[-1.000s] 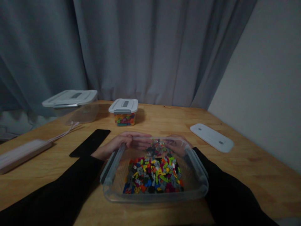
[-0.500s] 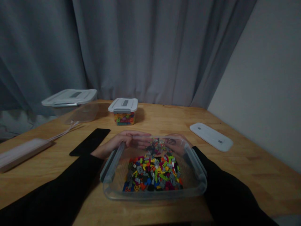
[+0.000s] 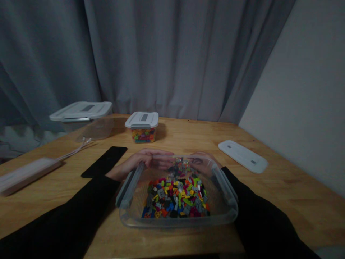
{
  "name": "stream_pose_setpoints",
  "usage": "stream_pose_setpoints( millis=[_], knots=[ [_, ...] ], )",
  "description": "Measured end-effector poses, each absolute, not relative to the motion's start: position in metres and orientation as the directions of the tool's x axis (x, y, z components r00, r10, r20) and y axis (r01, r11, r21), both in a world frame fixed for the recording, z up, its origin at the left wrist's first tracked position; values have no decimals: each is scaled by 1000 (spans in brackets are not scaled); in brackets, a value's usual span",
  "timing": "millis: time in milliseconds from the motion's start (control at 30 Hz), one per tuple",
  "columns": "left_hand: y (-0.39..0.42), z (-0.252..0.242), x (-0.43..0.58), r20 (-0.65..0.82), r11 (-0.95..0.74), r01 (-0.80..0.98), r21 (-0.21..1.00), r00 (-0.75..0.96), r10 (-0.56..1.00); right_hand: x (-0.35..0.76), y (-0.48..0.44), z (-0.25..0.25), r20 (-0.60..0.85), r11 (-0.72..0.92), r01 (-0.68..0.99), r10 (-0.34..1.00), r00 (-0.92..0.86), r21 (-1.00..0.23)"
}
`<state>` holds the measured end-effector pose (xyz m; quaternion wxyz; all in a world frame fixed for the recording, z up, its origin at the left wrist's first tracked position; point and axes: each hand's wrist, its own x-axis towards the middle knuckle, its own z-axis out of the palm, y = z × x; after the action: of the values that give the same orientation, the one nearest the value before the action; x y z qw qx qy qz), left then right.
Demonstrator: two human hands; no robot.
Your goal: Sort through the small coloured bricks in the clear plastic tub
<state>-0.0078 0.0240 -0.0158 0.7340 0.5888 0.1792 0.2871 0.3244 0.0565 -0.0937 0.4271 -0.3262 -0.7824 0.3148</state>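
Observation:
In front of me is a clear plastic storage box without a lid, with a heap of small colourful toy bricks on its bottom. My left hand wraps round the far left corner, its thumb near the rim and its fingers along the outside of the far wall. Round the far right corner my right hand is curled, seen partly through the plastic. Both hands are closed on the box. My dark sleeves run along its two sides.
A white lid lies to the right on the wooden table. Farther back stand a small lidded box of bricks and a larger lidded box. At left are a flat black slab and a long white block with a cable.
My hands keep the same hold on the box. The whole view has shifted very slightly; nothing on the table has visibly moved.

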Motion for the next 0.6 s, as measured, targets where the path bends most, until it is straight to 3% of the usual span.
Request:
stream_pose_setpoints(
  millis=[133,267,367,467,600],
  knots=[
    [27,-19,-8,95,121,-218,968,771,630,325,52,-84,494,645,412,761,-420,-644],
    [26,-19,-8,123,109,-239,965,777,618,328,48,-68,526,656,457,755,-392,-601],
    [23,-16,-7,113,115,-235,965,770,628,330,46,-58,503,587,396,809,-303,-706],
    [19,-12,-5,104,118,-229,966,764,637,331,42,-49,400,432,219,899,-178,-875],
    [17,-9,-4,98,121,-230,966,753,650,330,33,-37,339,343,39,938,-76,-939]
  ],
)
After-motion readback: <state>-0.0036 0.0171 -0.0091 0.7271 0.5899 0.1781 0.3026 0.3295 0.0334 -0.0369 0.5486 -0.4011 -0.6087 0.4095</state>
